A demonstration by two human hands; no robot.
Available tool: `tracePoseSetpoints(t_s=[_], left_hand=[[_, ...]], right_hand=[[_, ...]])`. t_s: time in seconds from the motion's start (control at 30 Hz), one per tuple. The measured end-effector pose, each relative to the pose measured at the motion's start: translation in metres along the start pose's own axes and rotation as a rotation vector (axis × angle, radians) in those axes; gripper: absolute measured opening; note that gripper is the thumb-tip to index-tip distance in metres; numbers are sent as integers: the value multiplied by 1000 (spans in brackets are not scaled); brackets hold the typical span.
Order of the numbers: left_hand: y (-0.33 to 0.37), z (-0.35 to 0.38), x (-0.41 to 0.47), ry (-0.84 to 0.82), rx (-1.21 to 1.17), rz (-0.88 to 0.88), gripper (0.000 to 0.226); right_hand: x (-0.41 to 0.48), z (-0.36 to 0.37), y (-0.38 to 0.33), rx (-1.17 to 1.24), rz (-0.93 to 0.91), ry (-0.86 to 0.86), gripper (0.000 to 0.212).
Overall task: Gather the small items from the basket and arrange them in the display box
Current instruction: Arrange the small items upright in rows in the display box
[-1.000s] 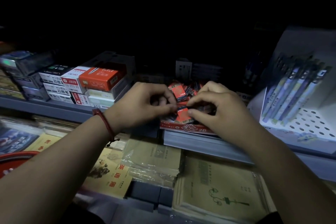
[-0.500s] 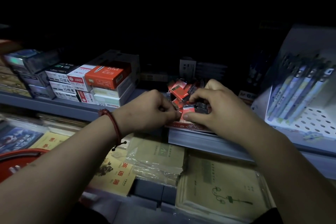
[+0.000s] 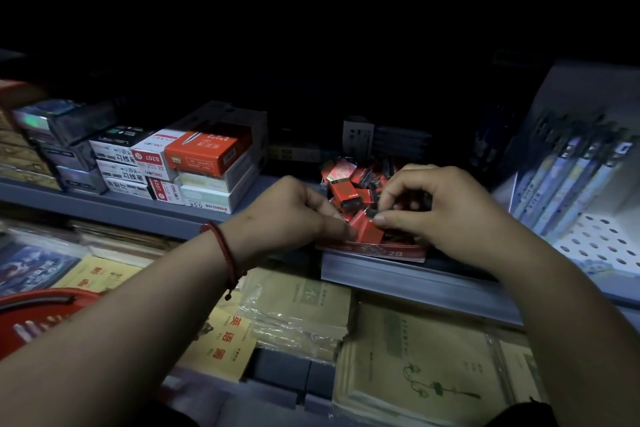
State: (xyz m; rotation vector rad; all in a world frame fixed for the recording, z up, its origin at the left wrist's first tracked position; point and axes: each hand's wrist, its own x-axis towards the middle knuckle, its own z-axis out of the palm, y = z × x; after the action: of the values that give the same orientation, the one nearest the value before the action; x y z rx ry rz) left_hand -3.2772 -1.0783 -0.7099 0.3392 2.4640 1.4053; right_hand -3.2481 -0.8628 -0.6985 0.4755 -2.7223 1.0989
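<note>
Pinched from both sides: one red packet [image 3: 367, 230], low at the front of the display box [image 3: 377, 252]. On its left edge, thumb and curled forefinger of the left hand [image 3: 291, 215]. On its right, thumb tip and bent forefinger of the right hand [image 3: 446, 215], closed on the packet's upper corner, other fingers tucked under.

Just behind the pinch, a loose heap of more red packets [image 3: 341, 172] in the same box, jumbled at varying tilts. Box itself on the grey shelf [image 3: 104, 206], at the shelf's front edge, front wall printed "2B". Round the left wrist, a red cord bracelet [image 3: 221, 246].

Well to the left on the same shelf, stacked stationery boxes [image 3: 207, 152], an orange one on top of white ones. To the right, a white perforated rack [image 3: 602, 243] with a row of slanting pens [image 3: 568, 184]. Below the shelf, wrapped bundles of notebooks [image 3: 415, 374]. At the lower left, part of the red basket [image 3: 38, 308], half hidden by the left forearm — pale shapes inside, too dim to name.
</note>
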Motion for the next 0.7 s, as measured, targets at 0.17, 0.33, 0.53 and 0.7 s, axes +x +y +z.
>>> tracePoseSetpoints(t_s=[0.17, 0.33, 0.53, 0.7], left_hand=[[6, -19, -5, 56, -39, 105, 13], [6, -20, 1, 234, -197, 219, 16], [6, -9, 29, 338, -275, 179, 21], [6, -3, 55, 360, -160, 132, 25]], right_hand=[[-4, -5, 0, -10, 26, -28, 16], [-2, 3, 2, 28, 18, -14, 18], [11, 2, 4, 326, 113, 343, 11], [33, 4, 14, 363, 325, 561, 6]])
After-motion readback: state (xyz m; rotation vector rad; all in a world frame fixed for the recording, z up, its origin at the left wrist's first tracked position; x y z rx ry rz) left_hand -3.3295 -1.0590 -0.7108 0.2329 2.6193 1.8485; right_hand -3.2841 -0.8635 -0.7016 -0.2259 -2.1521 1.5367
